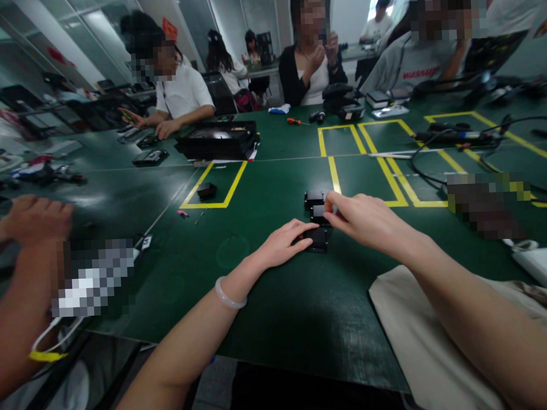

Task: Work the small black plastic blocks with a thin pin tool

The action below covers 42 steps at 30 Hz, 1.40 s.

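Three small black blocks sit close together in a row running away from me on the green table. My left hand (pixel 286 243) reaches in from the left, its thumb and forefinger held against the nearest block (pixel 319 240). My right hand (pixel 362 216) comes from the right with thumb and forefinger curled in a pinch at the right end of the middle block (pixel 318 215). The farthest block (pixel 314 197) lies just beyond, beside the right forefinger. My fingers partly cover the blocks, so their finer details are hidden.
Another black block (pixel 206 190) lies inside a yellow taped outline at the left. A black tray (pixel 218 139) stands behind it. A beige cloth (pixel 409 320) lies under my right forearm. Cables (pixel 419 168) run along the right. A neighbour's hand (pixel 41 221) is at far left.
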Motion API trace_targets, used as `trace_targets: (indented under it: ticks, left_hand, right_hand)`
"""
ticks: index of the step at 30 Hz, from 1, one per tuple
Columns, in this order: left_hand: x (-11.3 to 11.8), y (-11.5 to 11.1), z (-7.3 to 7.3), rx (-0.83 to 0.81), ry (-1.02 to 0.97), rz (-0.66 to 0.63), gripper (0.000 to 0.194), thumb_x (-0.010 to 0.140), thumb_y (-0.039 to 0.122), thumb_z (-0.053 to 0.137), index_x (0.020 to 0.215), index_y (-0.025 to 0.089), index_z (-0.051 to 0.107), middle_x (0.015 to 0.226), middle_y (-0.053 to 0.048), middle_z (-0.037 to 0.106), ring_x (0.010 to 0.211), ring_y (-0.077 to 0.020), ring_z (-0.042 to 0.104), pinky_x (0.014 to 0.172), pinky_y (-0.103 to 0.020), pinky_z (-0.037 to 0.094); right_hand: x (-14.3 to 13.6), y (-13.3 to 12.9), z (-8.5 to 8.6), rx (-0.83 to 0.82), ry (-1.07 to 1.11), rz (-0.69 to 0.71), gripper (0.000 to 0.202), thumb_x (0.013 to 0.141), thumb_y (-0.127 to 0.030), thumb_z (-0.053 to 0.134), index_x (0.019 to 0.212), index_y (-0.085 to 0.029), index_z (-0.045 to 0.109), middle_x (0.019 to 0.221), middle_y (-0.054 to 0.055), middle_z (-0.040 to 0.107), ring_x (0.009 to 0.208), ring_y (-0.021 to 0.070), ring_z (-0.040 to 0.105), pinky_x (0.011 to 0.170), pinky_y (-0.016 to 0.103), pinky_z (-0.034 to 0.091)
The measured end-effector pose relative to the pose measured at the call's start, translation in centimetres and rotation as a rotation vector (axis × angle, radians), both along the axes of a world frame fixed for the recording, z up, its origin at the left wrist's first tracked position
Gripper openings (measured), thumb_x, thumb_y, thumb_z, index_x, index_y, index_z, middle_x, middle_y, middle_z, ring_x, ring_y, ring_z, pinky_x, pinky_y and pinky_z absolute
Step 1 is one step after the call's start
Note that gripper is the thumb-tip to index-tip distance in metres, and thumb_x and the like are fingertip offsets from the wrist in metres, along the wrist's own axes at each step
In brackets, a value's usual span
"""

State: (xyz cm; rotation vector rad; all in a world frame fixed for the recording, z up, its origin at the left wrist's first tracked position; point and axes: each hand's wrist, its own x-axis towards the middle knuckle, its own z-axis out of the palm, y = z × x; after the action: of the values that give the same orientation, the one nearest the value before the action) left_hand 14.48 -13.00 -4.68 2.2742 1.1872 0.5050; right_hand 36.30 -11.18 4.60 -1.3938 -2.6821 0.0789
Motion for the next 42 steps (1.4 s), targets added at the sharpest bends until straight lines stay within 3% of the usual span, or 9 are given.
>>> trace_targets:
  ticks: [7,12,17,24,30,37,42]
  left_hand:
    - [-0.08,0.09,-0.11,0.012,0.016,0.001,0.041,0.099,0.042,0.040,0.138,0.031,0.045,0.116,-0.005,0.053,0.106,-0.0210,0.054,0.093,-0.034,0.044]
    - [-0.08,0.08,-0.13,0.010,0.020,-0.001,0.040,0.099,0.042,0.039,0.138,0.031,0.044,0.117,-0.005,0.052,0.105,-0.0203,0.055,0.093,-0.034,0.045]
    - [-0.06,0.09,-0.19,0.017,0.024,0.005,0.040,0.099,0.042,0.039,0.137,0.030,0.045,0.115,-0.005,0.053,0.105,-0.0203,0.055,0.093,-0.034,0.045]
    - [-0.07,0.10,-0.12,0.012,0.019,-0.004,0.041,0.099,0.042,0.040,0.138,0.030,0.045,0.116,-0.005,0.053,0.107,-0.0210,0.054,0.093,-0.034,0.045]
    - [-0.11,0.19,-0.40,0.024,0.016,-0.002,0.040,0.099,0.042,0.040,0.137,0.030,0.045,0.117,-0.005,0.053,0.105,-0.0202,0.055,0.094,-0.034,0.044]
    - [-0.16,0.17,-0.39,0.022,0.028,0.000,0.040,0.099,0.041,0.040,0.138,0.031,0.044,0.118,-0.004,0.053,0.105,-0.0197,0.055,0.095,-0.034,0.044]
    - [-0.16,0.17,-0.40,0.023,0.027,-0.001,0.041,0.100,0.042,0.039,0.139,0.031,0.043,0.117,-0.005,0.053,0.106,-0.0204,0.055,0.095,-0.035,0.044]
  right_hand:
    - [-0.07,-0.06,-0.05,0.013,0.006,0.014,0.024,0.095,-0.041,0.040,0.103,-0.021,0.053,0.077,0.005,0.068,0.066,0.0213,0.062,0.052,0.027,0.025]
    - [0.07,-0.19,-0.18,-0.005,0.006,0.069,0.020,0.096,-0.034,0.037,0.106,-0.021,0.050,0.074,0.004,0.066,0.062,0.0197,0.060,0.051,0.027,0.024]
    - [0.26,-0.53,-0.05,-0.023,0.037,0.150,0.021,0.095,-0.030,0.037,0.112,-0.020,0.045,0.083,0.006,0.067,0.066,0.0193,0.060,0.053,0.027,0.027]
    - [-0.08,-0.63,0.12,0.036,-0.048,0.048,0.023,0.097,-0.036,0.035,0.106,-0.021,0.049,0.075,0.005,0.066,0.061,0.0214,0.060,0.050,0.027,0.022]
    - [0.24,-0.56,0.04,-0.020,0.028,0.156,0.019,0.095,-0.029,0.038,0.110,-0.020,0.044,0.081,0.004,0.067,0.065,0.0191,0.061,0.052,0.026,0.026]
    - [-0.15,-0.58,-0.03,0.034,-0.043,0.048,0.022,0.097,-0.038,0.036,0.103,-0.021,0.049,0.070,0.003,0.063,0.058,0.0198,0.057,0.050,0.027,0.022]
    - [0.25,-0.49,0.00,-0.045,0.036,0.136,0.018,0.095,-0.029,0.039,0.108,-0.021,0.046,0.076,0.003,0.064,0.063,0.0185,0.058,0.052,0.026,0.026]
